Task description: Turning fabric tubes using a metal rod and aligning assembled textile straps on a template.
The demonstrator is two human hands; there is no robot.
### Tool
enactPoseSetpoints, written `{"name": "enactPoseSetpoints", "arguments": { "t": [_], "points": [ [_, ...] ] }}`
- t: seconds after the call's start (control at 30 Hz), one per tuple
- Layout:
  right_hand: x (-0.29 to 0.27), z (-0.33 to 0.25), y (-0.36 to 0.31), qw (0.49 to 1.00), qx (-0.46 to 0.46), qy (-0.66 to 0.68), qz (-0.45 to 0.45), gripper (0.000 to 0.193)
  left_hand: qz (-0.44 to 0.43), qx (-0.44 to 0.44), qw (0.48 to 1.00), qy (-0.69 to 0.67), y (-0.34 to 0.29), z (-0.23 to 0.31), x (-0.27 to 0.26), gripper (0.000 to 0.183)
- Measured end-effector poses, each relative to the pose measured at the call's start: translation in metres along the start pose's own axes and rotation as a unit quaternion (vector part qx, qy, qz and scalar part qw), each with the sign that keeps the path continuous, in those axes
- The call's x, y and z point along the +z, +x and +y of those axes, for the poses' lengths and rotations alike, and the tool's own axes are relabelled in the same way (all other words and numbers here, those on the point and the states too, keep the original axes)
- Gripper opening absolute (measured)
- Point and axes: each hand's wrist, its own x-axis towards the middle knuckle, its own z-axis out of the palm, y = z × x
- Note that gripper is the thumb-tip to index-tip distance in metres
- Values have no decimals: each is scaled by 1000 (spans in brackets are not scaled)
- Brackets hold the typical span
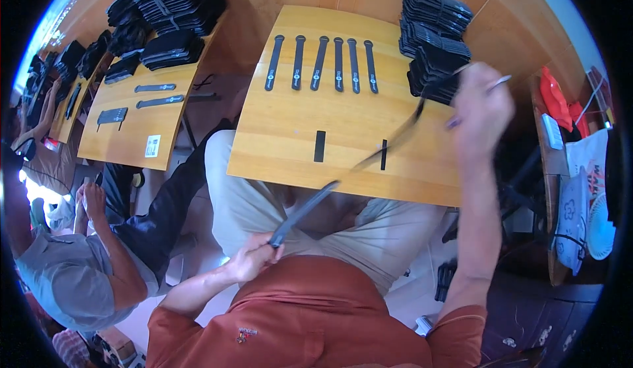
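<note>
My left hand [254, 259] is closed on the end of a dark grey strap [303, 213], held low in front of my lap. Raised over the table's right side, my right hand [484, 101] is closed too, somewhat smeared by motion. A thin black band [410, 125] trails from it down toward the strap; whether the two are one piece I cannot tell. A slim tool with a metal tip [502, 80] sticks out of the right hand; its kind is unclear. Several grey straps [338, 65] with round ends lie in a row at the table's far side.
Two black strips [320, 146] lie on the wooden table [277, 144]. Stacks of black straps [435, 32] stand at its far right. On the left, a co-worker [92, 262] sits by another table [132, 147] with straps and black bundles. A shelf with bags [572, 216] borders the right.
</note>
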Motion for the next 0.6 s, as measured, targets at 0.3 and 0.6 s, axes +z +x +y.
{"name": "enactPoseSetpoints", "arguments": {
  "t": [0.3, 0.6],
  "points": [
    [-61, 3, 74, 993, -104, -34, 41, 19, 68, -3, 991, -112, -20, -38, -31, 12],
    [-34, 60, 74, 978, -129, -165, -6, 13, 59, 39, 993, -99, -7, -27, -23, 12]
  ]
}}
